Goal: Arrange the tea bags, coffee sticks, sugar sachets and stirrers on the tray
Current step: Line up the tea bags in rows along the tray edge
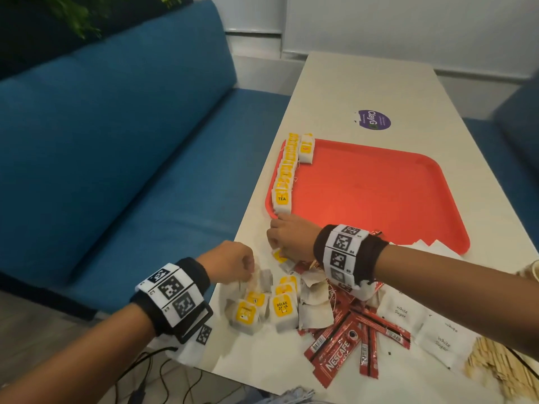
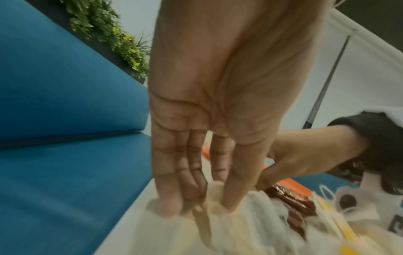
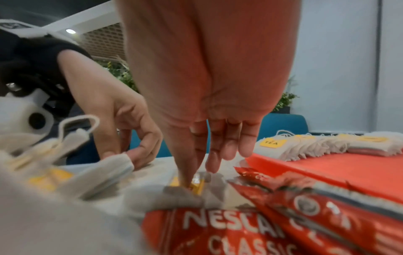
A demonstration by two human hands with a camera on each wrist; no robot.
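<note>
A red tray [image 1: 379,193] lies on the table, with a row of yellow-tagged tea bags [image 1: 287,170] along its left edge. Loose tea bags [image 1: 271,307] are heaped near the table's front, left of the red coffee sticks [image 1: 350,330]. White sugar sachets [image 1: 437,336] and wooden stirrers [image 1: 501,365] lie at the right. My left hand [image 1: 248,269] [image 2: 200,205] pinches the edge of a loose tea bag [image 2: 216,195] at the heap's far left. Just below the tray's near-left corner, my right hand [image 1: 277,249] [image 3: 191,181] pinches another tea bag's yellow tag [image 3: 196,186].
The white table [image 1: 364,83] runs away from me, a purple sticker [image 1: 374,119] beyond the tray. A blue bench [image 1: 116,141] stands along the table's left edge. Most of the tray floor is bare. Cables [image 1: 151,371] hang below the near-left corner.
</note>
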